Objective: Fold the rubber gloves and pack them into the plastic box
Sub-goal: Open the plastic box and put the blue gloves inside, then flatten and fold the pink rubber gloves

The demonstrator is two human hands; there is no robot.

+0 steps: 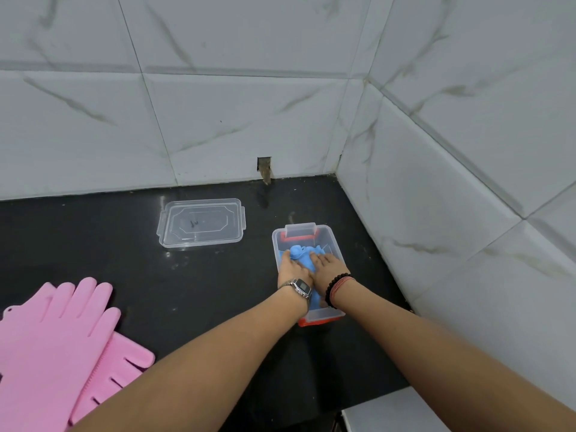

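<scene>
**Both hands press blue gloves into the clear box**

One clear plastic box (336,244) with red latches stands on the black tabletop (187,291), near the corner of the white marble-patterned wall tiles (218,120). Inside it lies a bundle of blue rubber gloves (299,255); how many blue gloves make up the bundle cannot be told, as the hands cover part of it.

Two hands reach into the box side by side. The left hand (293,269) lies flat with its fingers spread on the blue rubber, pressing rather than gripping. The right hand (325,265) rests the same way, palm down and fingers extended on the gloves. One metal digital wristwatch (300,288) sits on the left wrist; its face is too small to read. The right wrist carries one dark beaded bracelet (335,289) and red thread bands beside it.

One clear lid (201,222) lies flat on the tabletop, apart from the box to its left; a small dark mark on it is illegible. Two pink rubber gloves (62,338) lie overlapping at the lower left edge, unfolded, fingers splayed.
</scene>
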